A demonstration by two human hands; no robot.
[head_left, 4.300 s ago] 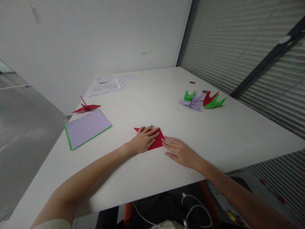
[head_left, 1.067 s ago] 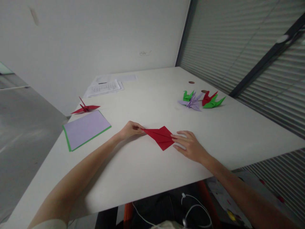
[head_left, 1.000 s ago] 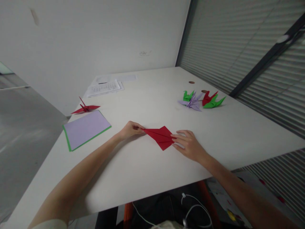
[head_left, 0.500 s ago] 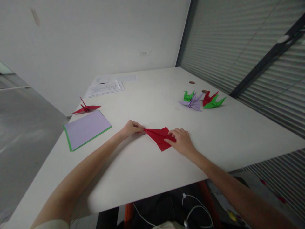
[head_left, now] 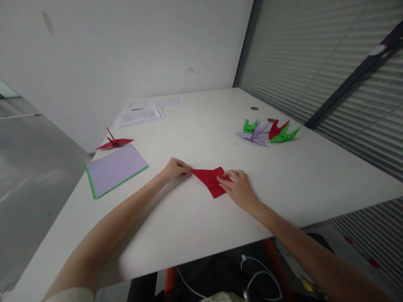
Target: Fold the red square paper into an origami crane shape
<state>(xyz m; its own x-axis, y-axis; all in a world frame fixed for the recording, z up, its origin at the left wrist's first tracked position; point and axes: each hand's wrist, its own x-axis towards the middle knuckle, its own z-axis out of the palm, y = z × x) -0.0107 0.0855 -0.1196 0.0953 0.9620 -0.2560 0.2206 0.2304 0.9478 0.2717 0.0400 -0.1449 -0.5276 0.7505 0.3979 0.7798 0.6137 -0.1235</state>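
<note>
A folded piece of red origami paper (head_left: 209, 180) lies on the white table in front of me, kite-shaped with a long narrow point to the left. My left hand (head_left: 176, 169) pinches that narrow tip between thumb and fingers. On the paper's right end rests my right hand (head_left: 239, 186), its curled fingers and thumb holding it and hiding that end. To the left, a purple sheet (head_left: 116, 170) lies on a green sheet (head_left: 91, 184), whose edges show. Just behind these sits a red paper crane (head_left: 115, 142).
Several folded paper cranes stand in a cluster at the right, among them a purple crane (head_left: 256, 134) and a green crane (head_left: 285, 135). Printed papers (head_left: 138, 116) lie at the back left. The table's front edge (head_left: 189, 263) runs before my lap, where a white cable (head_left: 264, 274) hangs.
The red paper's upper layer now lies flat and smooth, where an open fold line showed before. My right fingers have shifted slightly on it. The left hand keeps its pinch.
</note>
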